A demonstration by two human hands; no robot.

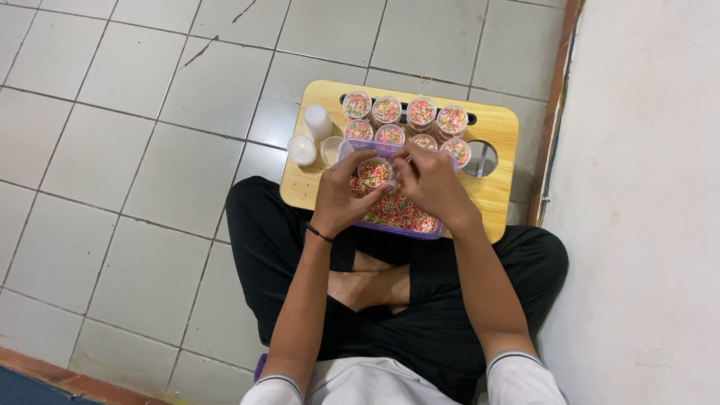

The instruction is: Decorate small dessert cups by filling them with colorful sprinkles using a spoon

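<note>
— What do the hands hold?

— The left hand [339,201], a black band at its wrist, has its grip closed around a small clear plastic cup [374,173] of multicoloured sprinkles. The right hand [433,182] pinches at the cup's rim; I cannot tell whether it holds anything.

— Where is the cup?

— Above a clear purple-edged tray [396,214] of loose sprinkles, on a small wooden table [495,120] with rounded corners.

— And around it?

— Eight filled cups [406,122] stand in two rows behind the tray; white round lids [309,136] lie at the table's left edge. The person sits cross-legged on a grey tiled floor [135,150], beside a white wall [645,187].
</note>
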